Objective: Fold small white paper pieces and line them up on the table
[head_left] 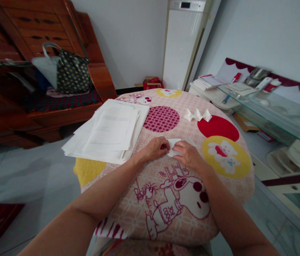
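Note:
A small piece of white folded paper point(174, 142) lies on the cloth-covered table between my two hands. My left hand point(157, 147) has its fingers curled in a pinch at the paper's left edge. From the other side my right hand point(188, 153) presses its fingers together on the paper's right part. Fingers cover some of the paper, so its exact shape is hard to make out. Beyond my hands, several small folded paper pieces point(198, 115) with pointed tips stand in a row. To the left rests a stack of white sheets point(109, 128), the top one printed with faint lines.
The round table wears a patterned pink tablecloth point(181, 97). At the right stands a glass-topped cabinet point(280, 117) with papers and small items. A wooden bench point(99, 78) on the left holds a dark patterned bag point(72, 71). A white upright appliance point(180, 42) stands behind.

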`<state>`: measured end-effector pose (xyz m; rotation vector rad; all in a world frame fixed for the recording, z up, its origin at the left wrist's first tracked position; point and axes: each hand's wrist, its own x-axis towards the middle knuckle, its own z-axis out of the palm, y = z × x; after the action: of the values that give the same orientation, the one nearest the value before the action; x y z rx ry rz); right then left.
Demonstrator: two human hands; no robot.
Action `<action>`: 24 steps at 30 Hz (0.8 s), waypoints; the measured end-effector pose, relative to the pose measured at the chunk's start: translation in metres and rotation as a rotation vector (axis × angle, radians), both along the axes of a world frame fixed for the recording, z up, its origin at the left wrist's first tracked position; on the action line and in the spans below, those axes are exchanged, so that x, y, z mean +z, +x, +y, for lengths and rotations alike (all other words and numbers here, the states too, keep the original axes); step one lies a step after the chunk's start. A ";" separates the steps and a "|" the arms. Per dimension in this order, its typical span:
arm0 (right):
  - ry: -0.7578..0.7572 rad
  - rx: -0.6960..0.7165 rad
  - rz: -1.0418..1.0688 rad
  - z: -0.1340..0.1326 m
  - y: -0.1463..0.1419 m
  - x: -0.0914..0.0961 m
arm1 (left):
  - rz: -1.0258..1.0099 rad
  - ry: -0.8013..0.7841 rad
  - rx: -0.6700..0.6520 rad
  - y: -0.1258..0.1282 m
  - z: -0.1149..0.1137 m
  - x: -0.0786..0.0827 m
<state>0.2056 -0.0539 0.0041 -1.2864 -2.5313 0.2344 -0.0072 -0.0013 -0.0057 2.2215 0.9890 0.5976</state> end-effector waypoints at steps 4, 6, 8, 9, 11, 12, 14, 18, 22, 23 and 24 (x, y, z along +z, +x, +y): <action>0.040 0.061 -0.083 -0.005 -0.008 0.000 | 0.000 0.015 0.004 0.000 0.001 -0.001; 0.039 0.081 -0.134 -0.007 -0.013 0.002 | -0.003 0.024 -0.001 -0.001 0.002 -0.003; 0.032 0.083 -0.170 -0.008 -0.018 0.004 | -0.002 0.033 -0.005 -0.001 0.003 -0.004; 0.029 0.077 -0.180 -0.008 -0.019 0.005 | 0.000 0.037 -0.008 -0.001 0.004 -0.005; 0.028 0.063 -0.184 -0.008 -0.020 0.005 | 0.003 0.043 -0.014 -0.002 0.005 -0.006; 0.029 0.059 -0.181 -0.008 -0.019 0.005 | 0.003 0.044 -0.020 -0.003 0.006 -0.007; 0.032 0.050 -0.175 -0.007 -0.016 0.003 | 0.003 0.041 -0.033 -0.004 0.007 -0.008; 0.044 0.025 -0.144 -0.004 -0.009 -0.003 | 0.001 0.053 -0.064 -0.005 0.007 -0.008; 0.056 -0.018 -0.099 0.004 0.001 -0.006 | -0.023 0.140 -0.166 -0.006 0.006 -0.008; 0.064 -0.035 -0.089 0.006 0.003 -0.006 | -0.025 0.164 -0.189 -0.007 0.006 -0.008; 0.073 -0.052 -0.083 0.007 0.005 -0.006 | -0.025 0.184 -0.206 -0.007 0.007 -0.008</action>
<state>0.2106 -0.0467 -0.0019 -1.3584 -2.5453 0.0777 -0.0137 0.0055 -0.0137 2.4327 0.7052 0.6422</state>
